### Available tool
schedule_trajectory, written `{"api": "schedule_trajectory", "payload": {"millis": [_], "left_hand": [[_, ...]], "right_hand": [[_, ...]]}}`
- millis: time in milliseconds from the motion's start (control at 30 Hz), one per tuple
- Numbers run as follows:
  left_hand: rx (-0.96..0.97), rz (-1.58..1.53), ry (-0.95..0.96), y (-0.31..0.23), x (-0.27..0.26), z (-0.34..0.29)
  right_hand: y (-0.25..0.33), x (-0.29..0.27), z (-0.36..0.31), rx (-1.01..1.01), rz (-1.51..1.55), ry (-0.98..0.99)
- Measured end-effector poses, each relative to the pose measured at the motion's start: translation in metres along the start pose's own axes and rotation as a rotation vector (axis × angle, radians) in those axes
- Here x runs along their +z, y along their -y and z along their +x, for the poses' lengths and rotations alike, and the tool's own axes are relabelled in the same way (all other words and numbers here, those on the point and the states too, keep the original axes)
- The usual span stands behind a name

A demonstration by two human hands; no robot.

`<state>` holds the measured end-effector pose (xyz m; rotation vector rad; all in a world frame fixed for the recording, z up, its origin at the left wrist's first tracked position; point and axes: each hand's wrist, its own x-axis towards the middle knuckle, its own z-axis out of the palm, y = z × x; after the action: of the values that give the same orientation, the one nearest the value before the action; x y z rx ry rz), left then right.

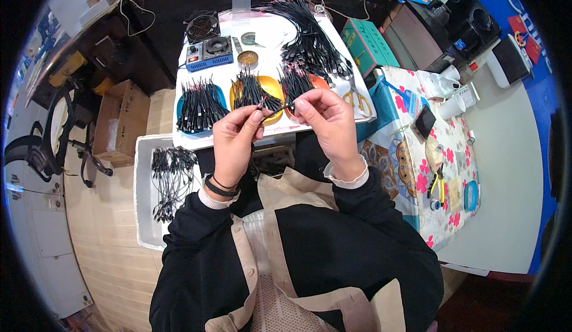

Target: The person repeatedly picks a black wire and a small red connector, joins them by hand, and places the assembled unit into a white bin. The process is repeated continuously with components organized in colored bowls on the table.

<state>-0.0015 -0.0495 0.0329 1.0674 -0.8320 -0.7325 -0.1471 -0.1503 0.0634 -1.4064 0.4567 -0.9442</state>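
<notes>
Thin black cable [277, 111] held up between both hands, over the near edge of a white table [271, 59]. Left hand [233, 144] pinches it, thumb against index finger; right hand [331, 122] pinches it likewise. Left end looks reddish, too small to be sure. Just beyond: blue tray [223, 98], yellow tray [273, 86], orange tray [320, 82], each bearing black leads [198, 107]. Farther back, a blue control box [208, 60]. Lower left, white bin [145, 204] with more wiring [173, 168].
</notes>
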Motion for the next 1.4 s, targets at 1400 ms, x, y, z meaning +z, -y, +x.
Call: {"api": "schedule_trajectory", "payload": {"millis": [1400], "left_hand": [[-0.443,-0.368,0.339,0.014,-0.003,-0.009]], "right_hand": [[-0.042,-0.015,-0.004,0.603,0.734,0.416]]}}
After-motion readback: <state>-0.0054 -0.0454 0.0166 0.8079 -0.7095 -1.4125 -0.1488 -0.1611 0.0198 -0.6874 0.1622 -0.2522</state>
